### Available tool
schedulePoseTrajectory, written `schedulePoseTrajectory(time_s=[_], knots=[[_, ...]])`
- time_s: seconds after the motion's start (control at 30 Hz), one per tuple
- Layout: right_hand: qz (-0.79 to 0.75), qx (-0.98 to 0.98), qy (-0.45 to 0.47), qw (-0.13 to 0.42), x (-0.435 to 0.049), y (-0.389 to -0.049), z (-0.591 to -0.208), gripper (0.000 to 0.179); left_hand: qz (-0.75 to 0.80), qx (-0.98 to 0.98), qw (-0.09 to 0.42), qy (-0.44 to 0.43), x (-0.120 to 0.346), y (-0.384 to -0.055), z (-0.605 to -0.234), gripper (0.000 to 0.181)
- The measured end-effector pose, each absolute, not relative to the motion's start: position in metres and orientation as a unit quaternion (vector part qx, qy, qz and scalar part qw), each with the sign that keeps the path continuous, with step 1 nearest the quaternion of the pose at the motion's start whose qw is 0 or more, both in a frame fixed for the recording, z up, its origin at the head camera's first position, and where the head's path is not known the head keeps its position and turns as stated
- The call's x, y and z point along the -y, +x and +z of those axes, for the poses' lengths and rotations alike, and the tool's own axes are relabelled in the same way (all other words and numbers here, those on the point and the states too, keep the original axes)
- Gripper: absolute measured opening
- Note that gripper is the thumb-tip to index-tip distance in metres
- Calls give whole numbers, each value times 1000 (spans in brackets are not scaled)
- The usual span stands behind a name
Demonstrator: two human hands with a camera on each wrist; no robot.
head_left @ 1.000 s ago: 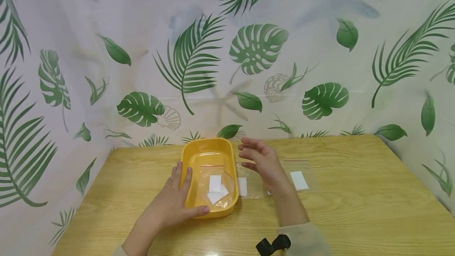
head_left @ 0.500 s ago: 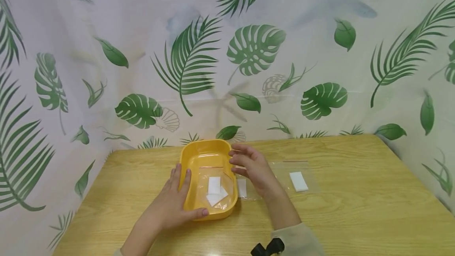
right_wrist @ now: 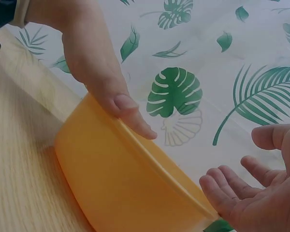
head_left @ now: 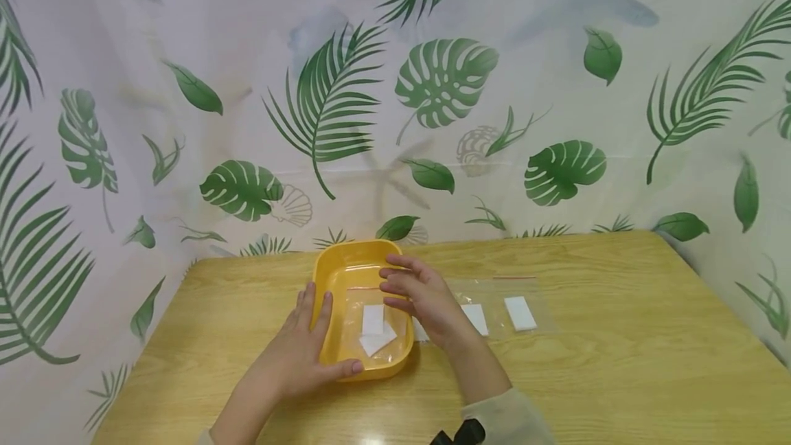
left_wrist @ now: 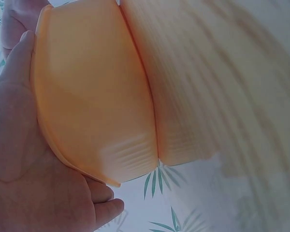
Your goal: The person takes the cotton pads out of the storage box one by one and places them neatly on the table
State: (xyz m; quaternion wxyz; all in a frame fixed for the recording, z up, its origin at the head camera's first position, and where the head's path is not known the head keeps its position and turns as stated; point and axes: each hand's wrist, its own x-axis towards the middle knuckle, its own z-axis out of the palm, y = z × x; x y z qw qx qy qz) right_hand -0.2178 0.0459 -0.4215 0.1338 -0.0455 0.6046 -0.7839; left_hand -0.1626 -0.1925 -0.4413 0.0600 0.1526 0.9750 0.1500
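Observation:
A yellow plastic tray point(head_left: 331, 345) with a raised rim stands on the table. Clear zip bags with white rectangular pieces point(head_left: 373, 319) lie inside it. My left hand point(head_left: 296, 356) rests on the tray's left rim, fingers spread and thumb across the near edge. Its palm lies along the rim in the left wrist view, beside the yellow wall point(left_wrist: 96, 87). Over the right rim hovers my right hand point(head_left: 426, 301), its fingers loosely bent with nothing between them. In the right wrist view, the right hand's point(right_wrist: 266, 188) little-finger side is close to the rim; whether it touches is unclear.
Right of the tray, more clear zip bags lie on the wooden table point(head_left: 618, 335), with a white piece point(head_left: 475, 319) partly beside my right wrist and another white piece point(head_left: 520, 313) farther right. A leaf-patterned cloth point(head_left: 482, 88) hangs behind the table.
My right hand has moved left, from above the bags on the table to the tray's right rim, uncovering a white piece. The left hand and tray have hardly moved.

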Motion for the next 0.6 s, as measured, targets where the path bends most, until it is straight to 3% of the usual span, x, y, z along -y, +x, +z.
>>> schedulePoseTrajectory(time_s=[0.6], knots=[[-828,-528,-17,188,-29,-210,-416,53,149,-975,54,155,192,-164,-441,122]])
